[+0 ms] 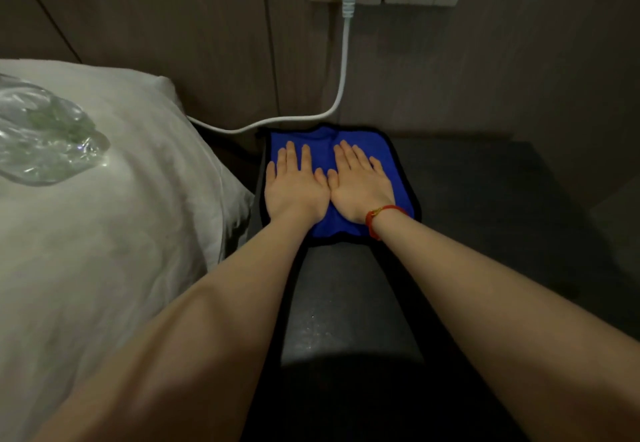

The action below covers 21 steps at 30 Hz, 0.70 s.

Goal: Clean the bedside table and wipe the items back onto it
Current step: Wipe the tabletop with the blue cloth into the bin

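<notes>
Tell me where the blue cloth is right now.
In the head view, the blue cloth lies flat on the dark bedside table, at its far left corner beside the pillow, under the left hand and right hand.

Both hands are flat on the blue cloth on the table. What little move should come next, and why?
Probably slide the blue cloth toward the near edge. The left hand and right hand press it flat at the far left corner of the dark bedside table, so most of the top looks unwiped. A clear bottle waits on the pillow.
</notes>
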Tool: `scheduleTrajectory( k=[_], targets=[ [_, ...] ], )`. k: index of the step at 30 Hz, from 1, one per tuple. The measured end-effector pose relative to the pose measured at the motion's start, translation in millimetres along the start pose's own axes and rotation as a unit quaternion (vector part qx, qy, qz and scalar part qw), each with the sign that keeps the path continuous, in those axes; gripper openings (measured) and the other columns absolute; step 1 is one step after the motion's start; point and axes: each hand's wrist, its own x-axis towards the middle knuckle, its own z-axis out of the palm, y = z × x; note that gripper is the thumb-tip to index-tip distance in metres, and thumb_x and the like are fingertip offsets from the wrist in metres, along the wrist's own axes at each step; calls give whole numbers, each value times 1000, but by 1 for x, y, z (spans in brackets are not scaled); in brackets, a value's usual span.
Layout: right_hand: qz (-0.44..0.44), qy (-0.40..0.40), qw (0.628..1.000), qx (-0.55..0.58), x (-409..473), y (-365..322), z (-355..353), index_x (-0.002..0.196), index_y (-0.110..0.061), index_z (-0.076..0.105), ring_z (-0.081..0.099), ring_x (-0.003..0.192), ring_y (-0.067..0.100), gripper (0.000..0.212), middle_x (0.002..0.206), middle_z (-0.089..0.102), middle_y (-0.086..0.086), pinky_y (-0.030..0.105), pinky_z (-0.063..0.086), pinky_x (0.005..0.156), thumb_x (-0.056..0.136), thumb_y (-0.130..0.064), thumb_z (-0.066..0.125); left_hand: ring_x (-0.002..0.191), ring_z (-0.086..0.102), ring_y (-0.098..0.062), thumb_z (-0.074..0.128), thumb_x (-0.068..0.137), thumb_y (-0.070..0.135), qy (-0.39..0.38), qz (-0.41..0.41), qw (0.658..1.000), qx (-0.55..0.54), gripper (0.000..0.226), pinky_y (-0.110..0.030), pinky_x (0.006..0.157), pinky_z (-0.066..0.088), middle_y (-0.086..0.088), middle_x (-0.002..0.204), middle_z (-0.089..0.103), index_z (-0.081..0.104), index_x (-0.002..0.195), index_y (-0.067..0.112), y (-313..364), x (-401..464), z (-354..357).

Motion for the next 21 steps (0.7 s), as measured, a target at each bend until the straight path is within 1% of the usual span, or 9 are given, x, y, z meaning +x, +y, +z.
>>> scheduleTrajectory(
  k=[5,9,13,21],
  targets=[
    [-1,-5,1000,4,-7,-1,-1,149,-14,3,0,146,14,55,159,0,0,33,0,118,99,-34,17,148,-2,-20,15,100,36,-7,3,1000,1,57,-35,119,0,-6,160,-5,1,151,17,0,-6,-1],
    [-6,-7,1000,6,-32,-4,1,149,-15,2,0,145,14,56,159,0,0,33,-1,118,99,-35,17,148,-3,-19,14,100,36,-10,13,1000,-2,56,-34,119,-1,-6,160,-6,-1,151,17,-3,-33,-1],
    [-9,-3,1000,9,-79,-11,7,149,-15,3,0,145,13,56,159,0,0,32,-1,118,99,-34,17,148,-3,-19,14,100,35,-9,18,1000,-5,56,-34,119,-1,-6,160,-6,-2,151,16,-7,-82,-1],
    [-5,-12,1000,9,-202,-26,14,148,-16,-2,-3,145,12,55,158,-3,-1,31,-3,118,99,-33,16,148,-4,-19,15,101,33,-7,24,1000,-19,56,-33,119,-2,-6,160,-8,-4,151,16,-17,-202,0]
  ],
)
